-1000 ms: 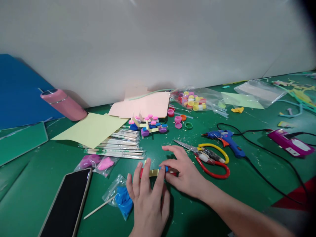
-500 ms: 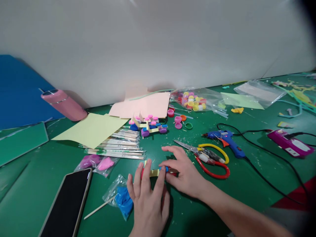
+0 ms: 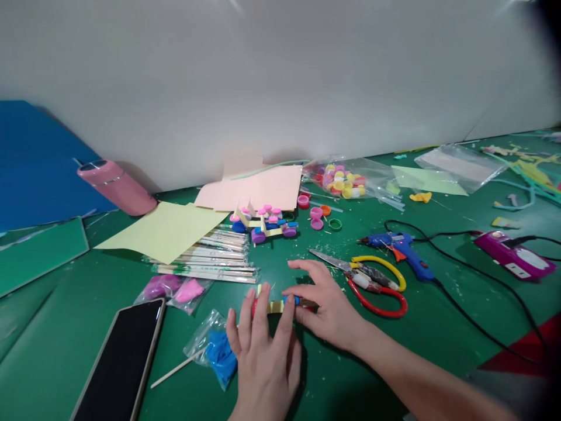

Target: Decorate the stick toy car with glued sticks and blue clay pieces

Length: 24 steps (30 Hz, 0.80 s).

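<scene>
My left hand (image 3: 263, 356) lies flat on the green table (image 3: 65, 327), its fingers stretched over a small craft piece (image 3: 275, 304) made of a pale stick with red and blue caps. My right hand (image 3: 322, 304) comes in from the right. Its thumb and fingers pinch the blue end of that same piece. A finished little cart of sticks and bottle caps (image 3: 265, 223) stands further back. Just right of my right hand lie scissors with yellow and red handles (image 3: 372, 279).
A phone (image 3: 120, 359) lies at front left beside small bags of blue (image 3: 217, 351) and pink (image 3: 175, 288) bits. Wrapped chopsticks (image 3: 210, 257), yellow (image 3: 162, 231) and pink paper (image 3: 254, 187), a pink bottle (image 3: 116, 186), a bag of caps (image 3: 346, 175), a blue glue gun (image 3: 401, 245) with cord.
</scene>
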Tool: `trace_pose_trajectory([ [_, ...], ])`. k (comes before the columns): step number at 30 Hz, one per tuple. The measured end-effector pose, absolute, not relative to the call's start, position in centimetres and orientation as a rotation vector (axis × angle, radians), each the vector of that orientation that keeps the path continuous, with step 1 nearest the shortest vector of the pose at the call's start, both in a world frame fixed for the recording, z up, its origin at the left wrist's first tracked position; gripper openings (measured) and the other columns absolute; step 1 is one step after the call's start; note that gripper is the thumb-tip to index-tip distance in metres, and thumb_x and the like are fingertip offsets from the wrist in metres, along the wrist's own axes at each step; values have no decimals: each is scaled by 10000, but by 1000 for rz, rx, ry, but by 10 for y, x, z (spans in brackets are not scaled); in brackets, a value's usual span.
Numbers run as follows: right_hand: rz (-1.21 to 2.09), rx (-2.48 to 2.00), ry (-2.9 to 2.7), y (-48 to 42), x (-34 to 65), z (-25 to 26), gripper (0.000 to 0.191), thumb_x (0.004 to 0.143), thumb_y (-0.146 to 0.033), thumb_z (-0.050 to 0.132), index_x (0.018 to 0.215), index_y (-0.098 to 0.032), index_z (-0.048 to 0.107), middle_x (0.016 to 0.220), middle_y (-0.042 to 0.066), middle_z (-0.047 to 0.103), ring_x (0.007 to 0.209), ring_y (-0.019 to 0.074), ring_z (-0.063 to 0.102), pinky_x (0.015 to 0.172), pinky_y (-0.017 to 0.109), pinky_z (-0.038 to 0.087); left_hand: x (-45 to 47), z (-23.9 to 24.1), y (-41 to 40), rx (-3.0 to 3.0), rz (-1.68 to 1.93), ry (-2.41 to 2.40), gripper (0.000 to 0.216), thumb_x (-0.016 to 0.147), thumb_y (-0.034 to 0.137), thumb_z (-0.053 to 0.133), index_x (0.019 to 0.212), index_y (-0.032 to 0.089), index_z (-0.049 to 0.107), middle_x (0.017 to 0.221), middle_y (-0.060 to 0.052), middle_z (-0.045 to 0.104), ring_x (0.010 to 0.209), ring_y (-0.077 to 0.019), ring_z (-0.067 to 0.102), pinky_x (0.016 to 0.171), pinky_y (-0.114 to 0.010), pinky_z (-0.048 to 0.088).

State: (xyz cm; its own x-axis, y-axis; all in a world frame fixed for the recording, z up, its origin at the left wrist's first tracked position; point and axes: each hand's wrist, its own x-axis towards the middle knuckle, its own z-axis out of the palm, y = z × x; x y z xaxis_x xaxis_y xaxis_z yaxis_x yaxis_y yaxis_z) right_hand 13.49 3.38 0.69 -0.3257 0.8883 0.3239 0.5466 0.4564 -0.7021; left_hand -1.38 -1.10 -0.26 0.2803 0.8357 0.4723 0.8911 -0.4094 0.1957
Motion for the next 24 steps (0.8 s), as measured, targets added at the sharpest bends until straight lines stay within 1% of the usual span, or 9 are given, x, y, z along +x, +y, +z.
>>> trace_pose_trajectory([
  [17, 625, -1202, -2018, 32, 134, 7, 264, 709, -139, 594, 953, -209, 668, 1249, 68, 455, 1170, 230, 366, 972, 374, 326, -13, -2, -10, -2431, -789, -1638, 367, 767, 278, 543, 1127, 212, 557, 1298, -199, 389, 1250, -366, 262, 968, -586, 187],
  [24, 618, -1193, -2011, 32, 134, 8, 271, 706, -132, 583, 949, -219, 664, 1241, 67, 463, 1165, 239, 376, 964, 403, 336, -13, -4, -11, -2412, -845, -1675, 377, 758, 270, 551, 1134, 245, 545, 1313, -163, 394, 1256, -350, 265, 979, -575, 181],
])
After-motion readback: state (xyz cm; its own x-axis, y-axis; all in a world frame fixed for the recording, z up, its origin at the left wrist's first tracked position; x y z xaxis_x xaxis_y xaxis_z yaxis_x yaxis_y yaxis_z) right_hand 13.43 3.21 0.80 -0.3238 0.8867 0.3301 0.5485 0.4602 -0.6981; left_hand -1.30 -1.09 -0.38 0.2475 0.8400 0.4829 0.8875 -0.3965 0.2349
